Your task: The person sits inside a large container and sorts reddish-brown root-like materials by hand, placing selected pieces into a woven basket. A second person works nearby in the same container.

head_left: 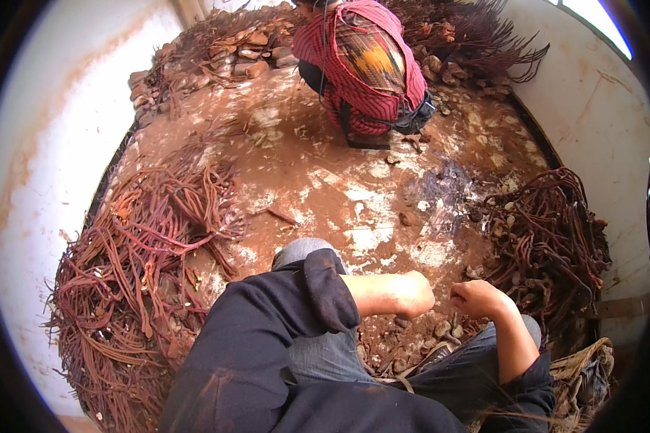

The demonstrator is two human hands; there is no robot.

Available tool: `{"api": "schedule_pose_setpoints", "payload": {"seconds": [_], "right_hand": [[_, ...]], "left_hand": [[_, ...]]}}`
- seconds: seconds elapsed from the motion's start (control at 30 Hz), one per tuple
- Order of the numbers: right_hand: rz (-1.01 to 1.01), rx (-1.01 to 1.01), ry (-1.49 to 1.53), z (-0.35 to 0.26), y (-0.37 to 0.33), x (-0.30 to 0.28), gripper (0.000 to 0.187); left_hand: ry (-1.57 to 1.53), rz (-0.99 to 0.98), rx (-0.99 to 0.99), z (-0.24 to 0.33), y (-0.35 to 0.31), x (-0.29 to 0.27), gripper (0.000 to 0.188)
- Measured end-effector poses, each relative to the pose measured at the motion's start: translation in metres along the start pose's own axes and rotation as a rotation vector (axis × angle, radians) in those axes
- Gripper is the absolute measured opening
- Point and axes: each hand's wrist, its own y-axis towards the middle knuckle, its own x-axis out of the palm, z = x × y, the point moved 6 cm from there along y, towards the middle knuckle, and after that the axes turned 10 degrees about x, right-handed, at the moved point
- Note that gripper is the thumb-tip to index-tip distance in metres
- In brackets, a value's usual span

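My left hand [415, 294] is curled closed above the dirty floor between my knees, its fingers turned down and mostly hidden. Just to its right, a small gap away, my right hand [478, 298] has its fingers bent inward. Whatever either hand may hold cannot be made out. Below them, small brown stones or root pieces [443, 329] lie between my legs. The nearest pile is a heap of long, dark reddish-brown roots [549, 245] by my right knee. A larger tangle of similar reddish roots [133, 267] spreads along my left side.
Ahead, another person [365, 65] in a red patterned wrap crouches on the muddy floor [282, 144]. Behind that person lie stones [249, 61] and more roots [477, 36]. White walls [43, 144] enclose both sides. A crumpled sack [588, 375] sits at the lower right.
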Motion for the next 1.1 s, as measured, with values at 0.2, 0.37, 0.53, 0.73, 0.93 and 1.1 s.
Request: {"api": "schedule_pose_setpoints", "payload": {"seconds": [0.2,0.37,0.53,0.73,0.93,1.1], "right_hand": [[-0.006,-0.001,0.086,0.011,0.007,0.006,0.019],[-0.036,0.021,0.041,0.005,0.005,0.007,0.023],[0.020,0.022,0.024,0.002,0.003,0.003,0.032],[0.002,0.040,0.016,0.001,0.000,-0.003,0.030],[-0.019,0.021,0.061,0.003,0.001,0.000,0.017],[-0.026,0.047,0.117,-0.002,-0.004,-0.003,0.016]], "left_hand": [[-0.006,0.016,-0.005,0.002,-0.003,-0.008,0.012],[-0.009,-0.047,-0.002,0.002,0.000,-0.006,0.011],[0.031,-0.055,-0.009,0.000,0.003,-0.001,0.012],[0.040,-0.062,-0.003,0.000,0.004,-0.003,0.013],[0.038,-0.046,0.003,0.001,0.005,-0.001,0.012],[0.065,-0.028,0.033,0.004,0.008,-0.002,0.012]]}}
